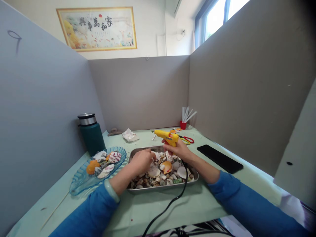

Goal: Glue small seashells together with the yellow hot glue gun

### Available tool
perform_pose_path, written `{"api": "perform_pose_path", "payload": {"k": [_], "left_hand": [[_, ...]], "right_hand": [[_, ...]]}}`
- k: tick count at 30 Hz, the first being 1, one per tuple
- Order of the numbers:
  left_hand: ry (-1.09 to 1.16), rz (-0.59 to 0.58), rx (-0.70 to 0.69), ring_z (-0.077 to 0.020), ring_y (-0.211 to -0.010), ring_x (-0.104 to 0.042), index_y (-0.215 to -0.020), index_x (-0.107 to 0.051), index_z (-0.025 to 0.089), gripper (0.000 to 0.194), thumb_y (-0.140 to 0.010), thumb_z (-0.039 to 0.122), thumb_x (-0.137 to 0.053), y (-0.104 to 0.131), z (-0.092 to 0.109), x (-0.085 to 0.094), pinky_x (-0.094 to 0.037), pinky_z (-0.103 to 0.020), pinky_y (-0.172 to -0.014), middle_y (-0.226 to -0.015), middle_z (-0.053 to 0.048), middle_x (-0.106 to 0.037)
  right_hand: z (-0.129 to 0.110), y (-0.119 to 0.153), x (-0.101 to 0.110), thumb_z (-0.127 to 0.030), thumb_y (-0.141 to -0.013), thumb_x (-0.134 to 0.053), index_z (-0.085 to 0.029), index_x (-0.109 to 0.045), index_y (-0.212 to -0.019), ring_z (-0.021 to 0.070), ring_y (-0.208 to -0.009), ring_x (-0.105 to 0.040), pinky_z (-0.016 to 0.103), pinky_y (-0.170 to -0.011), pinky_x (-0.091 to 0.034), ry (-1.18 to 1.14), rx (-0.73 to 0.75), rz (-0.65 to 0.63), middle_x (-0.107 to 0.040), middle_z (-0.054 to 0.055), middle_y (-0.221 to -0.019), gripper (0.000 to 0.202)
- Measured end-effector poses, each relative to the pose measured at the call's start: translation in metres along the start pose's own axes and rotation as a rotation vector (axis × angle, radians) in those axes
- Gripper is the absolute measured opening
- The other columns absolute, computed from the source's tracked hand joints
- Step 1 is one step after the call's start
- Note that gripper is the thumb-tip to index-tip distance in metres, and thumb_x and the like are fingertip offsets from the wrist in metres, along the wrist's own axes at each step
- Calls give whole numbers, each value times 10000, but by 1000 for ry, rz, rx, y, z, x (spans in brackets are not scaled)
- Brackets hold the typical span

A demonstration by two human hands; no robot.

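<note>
My right hand (pixel 179 150) is closed around the handle of a yellow hot glue gun (pixel 166 136), its nozzle aimed left above the far side of the tray. A black cord (pixel 177 197) trails from it over the tray's front rim. Over the left half of the metal tray (pixel 160 188) is my left hand (pixel 143 160), its fingers bent down and together among the seashells; what they hold, if anything, is hidden. Many mixed shells fill the tray, among them an orange scallop shell (pixel 167 167) and a pale round shell (pixel 182 172).
On the left, a blue ribbed plate (pixel 81 184) bears several larger shells, with a green thermos (pixel 92 136) behind it. A black phone (pixel 219 158) lies at right. Scissors (pixel 188 139), a red cup (pixel 183 125) of white sticks and a crumpled packet (pixel 129 135) are farther back. Partitions (pixel 140 92) surround the table.
</note>
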State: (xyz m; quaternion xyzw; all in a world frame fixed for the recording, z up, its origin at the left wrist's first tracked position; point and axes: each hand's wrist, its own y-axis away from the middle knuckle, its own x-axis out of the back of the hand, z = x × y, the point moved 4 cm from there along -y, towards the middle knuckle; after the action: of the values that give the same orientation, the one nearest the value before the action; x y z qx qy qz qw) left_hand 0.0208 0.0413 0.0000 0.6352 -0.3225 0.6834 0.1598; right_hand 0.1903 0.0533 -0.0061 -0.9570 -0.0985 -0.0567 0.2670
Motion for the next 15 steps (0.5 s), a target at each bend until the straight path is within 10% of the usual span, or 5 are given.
{"api": "perform_pose_path", "payload": {"k": [15], "left_hand": [[213,46,64,-167,-738,-603,-851,-687,210,214,-769,241,-492,-4,-8,-2,-408,-238,-663,-820,-35,-690]], "right_hand": [[5,-1,1,-362,-750,-648,-197,-588,-945,76,-406,-446,204,-381,-364,22,15,-13,-591,5,-629,263]]}}
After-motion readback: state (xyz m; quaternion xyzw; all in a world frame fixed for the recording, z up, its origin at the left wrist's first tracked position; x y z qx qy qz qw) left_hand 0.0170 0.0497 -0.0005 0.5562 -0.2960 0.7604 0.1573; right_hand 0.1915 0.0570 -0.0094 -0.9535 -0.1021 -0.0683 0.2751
